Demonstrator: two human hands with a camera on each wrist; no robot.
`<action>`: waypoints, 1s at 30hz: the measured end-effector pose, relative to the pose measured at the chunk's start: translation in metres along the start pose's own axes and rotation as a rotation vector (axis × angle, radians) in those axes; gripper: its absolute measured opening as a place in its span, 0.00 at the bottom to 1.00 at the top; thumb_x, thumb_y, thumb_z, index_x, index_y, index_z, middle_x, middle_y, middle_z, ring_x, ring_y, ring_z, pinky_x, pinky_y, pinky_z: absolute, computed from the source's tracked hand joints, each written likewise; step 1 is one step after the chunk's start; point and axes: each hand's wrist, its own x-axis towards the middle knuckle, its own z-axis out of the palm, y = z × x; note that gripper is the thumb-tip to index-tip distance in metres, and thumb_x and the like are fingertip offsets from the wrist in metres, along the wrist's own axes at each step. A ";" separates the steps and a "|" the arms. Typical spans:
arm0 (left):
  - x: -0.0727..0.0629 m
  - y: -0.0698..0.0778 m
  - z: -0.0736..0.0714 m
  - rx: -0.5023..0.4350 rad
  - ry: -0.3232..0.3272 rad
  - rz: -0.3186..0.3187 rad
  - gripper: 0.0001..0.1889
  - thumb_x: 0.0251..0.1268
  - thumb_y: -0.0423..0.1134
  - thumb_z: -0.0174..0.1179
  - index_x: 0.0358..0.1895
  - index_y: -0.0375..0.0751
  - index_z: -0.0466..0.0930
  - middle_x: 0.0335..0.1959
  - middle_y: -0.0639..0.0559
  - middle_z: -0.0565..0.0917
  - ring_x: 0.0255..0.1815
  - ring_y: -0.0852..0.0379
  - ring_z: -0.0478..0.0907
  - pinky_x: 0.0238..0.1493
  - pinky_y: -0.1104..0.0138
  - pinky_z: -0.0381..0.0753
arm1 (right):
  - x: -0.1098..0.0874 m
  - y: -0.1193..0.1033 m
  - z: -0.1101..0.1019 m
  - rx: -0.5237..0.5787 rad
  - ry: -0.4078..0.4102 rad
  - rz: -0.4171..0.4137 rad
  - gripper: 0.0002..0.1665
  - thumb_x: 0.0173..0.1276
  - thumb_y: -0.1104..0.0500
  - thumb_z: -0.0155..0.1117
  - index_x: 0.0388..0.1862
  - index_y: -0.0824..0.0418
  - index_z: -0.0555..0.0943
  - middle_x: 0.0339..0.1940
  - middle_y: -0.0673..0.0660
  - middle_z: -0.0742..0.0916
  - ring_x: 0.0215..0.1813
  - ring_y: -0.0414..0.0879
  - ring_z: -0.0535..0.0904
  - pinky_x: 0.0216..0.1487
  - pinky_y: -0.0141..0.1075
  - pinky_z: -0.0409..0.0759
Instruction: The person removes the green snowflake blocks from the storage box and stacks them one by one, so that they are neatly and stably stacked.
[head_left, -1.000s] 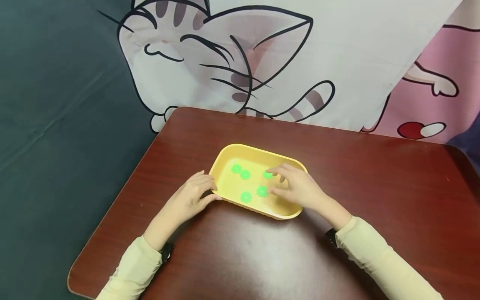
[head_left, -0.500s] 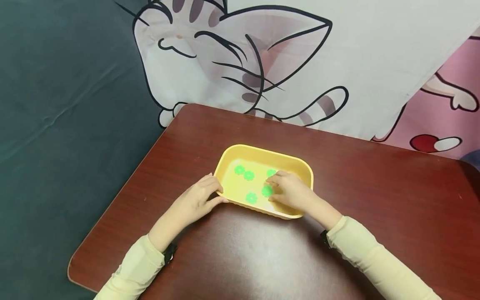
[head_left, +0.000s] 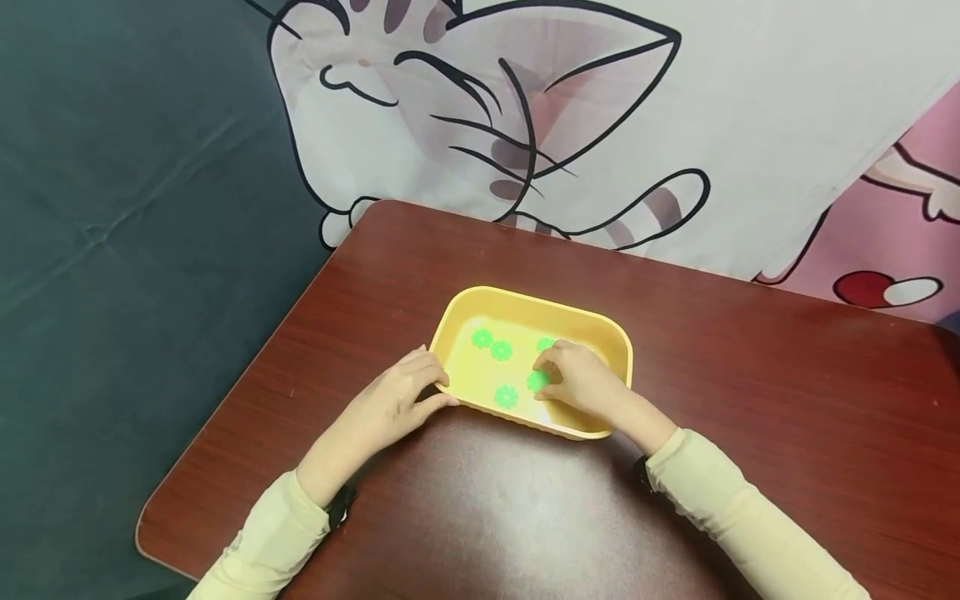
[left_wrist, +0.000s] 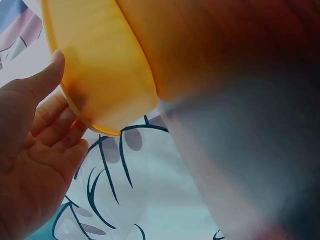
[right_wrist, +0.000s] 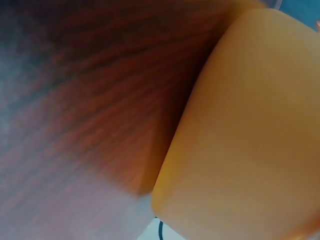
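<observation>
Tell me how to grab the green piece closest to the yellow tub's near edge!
I'd come from straight above and pinch opposite sides of its bumpy edge. The green piece looks flat on the floor of the tub, whose walls get in the way from the side. No other piece touches it.

Pale glare on the tabletop [head_left: 525,500]; dim, hazy wrist views, the right perhaps out of focus
</observation>
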 end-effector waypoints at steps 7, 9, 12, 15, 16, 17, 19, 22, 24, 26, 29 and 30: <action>0.002 0.003 -0.001 -0.010 0.017 -0.009 0.11 0.52 0.39 0.69 0.32 0.36 0.79 0.30 0.53 0.77 0.38 0.58 0.74 0.68 0.60 0.62 | 0.007 0.002 -0.005 0.012 -0.070 0.037 0.20 0.47 0.55 0.77 0.37 0.61 0.81 0.32 0.52 0.81 0.37 0.45 0.78 0.44 0.38 0.77; 0.002 0.004 -0.001 -0.021 0.014 -0.015 0.11 0.52 0.39 0.69 0.32 0.36 0.79 0.30 0.53 0.77 0.37 0.59 0.74 0.68 0.60 0.62 | 0.008 0.002 -0.005 0.018 -0.092 0.056 0.20 0.48 0.55 0.77 0.37 0.60 0.80 0.33 0.52 0.81 0.37 0.45 0.78 0.44 0.38 0.77; 0.002 0.004 -0.001 -0.035 0.012 -0.020 0.10 0.51 0.38 0.70 0.31 0.37 0.81 0.30 0.53 0.77 0.36 0.60 0.73 0.67 0.59 0.62 | 0.008 0.002 -0.005 0.031 -0.107 0.079 0.19 0.48 0.55 0.76 0.37 0.60 0.80 0.32 0.51 0.81 0.36 0.44 0.77 0.43 0.38 0.77; 0.003 0.004 -0.001 -0.038 0.011 -0.023 0.09 0.51 0.38 0.70 0.30 0.38 0.81 0.29 0.53 0.76 0.35 0.61 0.73 0.68 0.60 0.62 | 0.006 0.001 -0.004 0.039 -0.106 0.082 0.19 0.50 0.56 0.75 0.38 0.61 0.79 0.31 0.51 0.82 0.36 0.43 0.77 0.43 0.38 0.77; 0.002 0.004 -0.002 -0.031 0.014 -0.021 0.08 0.51 0.38 0.70 0.29 0.38 0.81 0.29 0.53 0.76 0.34 0.61 0.73 0.68 0.60 0.62 | 0.005 0.000 -0.004 0.043 -0.105 0.081 0.18 0.51 0.56 0.75 0.38 0.61 0.79 0.31 0.51 0.82 0.36 0.44 0.77 0.42 0.38 0.77; 0.002 0.004 -0.002 -0.026 0.015 -0.019 0.08 0.51 0.38 0.70 0.29 0.39 0.81 0.29 0.54 0.76 0.34 0.61 0.73 0.68 0.60 0.62 | 0.005 -0.001 -0.003 0.045 -0.102 0.078 0.18 0.51 0.56 0.74 0.39 0.61 0.79 0.31 0.51 0.82 0.36 0.44 0.77 0.43 0.38 0.77; 0.002 0.004 -0.002 -0.011 0.015 -0.014 0.08 0.51 0.39 0.70 0.29 0.39 0.82 0.29 0.54 0.76 0.35 0.61 0.74 0.68 0.61 0.61 | 0.004 -0.003 -0.003 0.040 -0.090 0.070 0.17 0.52 0.57 0.73 0.39 0.61 0.79 0.31 0.51 0.82 0.35 0.43 0.77 0.43 0.38 0.77; 0.002 0.004 -0.002 0.002 0.017 -0.003 0.08 0.52 0.39 0.69 0.30 0.38 0.82 0.31 0.54 0.76 0.36 0.61 0.74 0.68 0.61 0.60 | 0.004 -0.005 -0.003 0.053 -0.069 0.061 0.16 0.51 0.58 0.72 0.38 0.62 0.80 0.30 0.51 0.82 0.35 0.43 0.77 0.42 0.37 0.77; 0.001 0.004 -0.001 0.004 0.018 -0.003 0.08 0.52 0.39 0.69 0.30 0.39 0.82 0.31 0.54 0.76 0.36 0.61 0.74 0.68 0.61 0.60 | 0.005 -0.005 -0.001 0.064 -0.059 0.043 0.16 0.50 0.60 0.71 0.38 0.62 0.79 0.29 0.51 0.81 0.34 0.43 0.76 0.42 0.36 0.76; 0.001 0.003 -0.001 0.003 0.021 -0.004 0.08 0.51 0.38 0.70 0.30 0.38 0.82 0.31 0.54 0.76 0.36 0.61 0.74 0.68 0.61 0.61 | 0.005 -0.006 0.001 0.076 -0.051 0.024 0.16 0.48 0.61 0.70 0.37 0.62 0.79 0.29 0.51 0.81 0.33 0.42 0.76 0.40 0.35 0.76; 0.000 0.003 -0.001 -0.003 0.013 -0.006 0.07 0.52 0.38 0.69 0.29 0.39 0.82 0.31 0.54 0.76 0.36 0.61 0.74 0.68 0.61 0.61 | 0.006 -0.005 0.005 0.074 -0.034 -0.002 0.16 0.47 0.62 0.70 0.37 0.63 0.79 0.29 0.51 0.80 0.33 0.42 0.75 0.38 0.34 0.75; 0.000 0.002 0.000 -0.006 0.010 -0.006 0.07 0.52 0.38 0.69 0.29 0.39 0.82 0.31 0.54 0.76 0.36 0.61 0.74 0.68 0.61 0.61 | 0.005 -0.005 0.006 0.072 -0.028 -0.008 0.17 0.46 0.63 0.70 0.37 0.63 0.79 0.29 0.51 0.80 0.32 0.42 0.75 0.38 0.34 0.76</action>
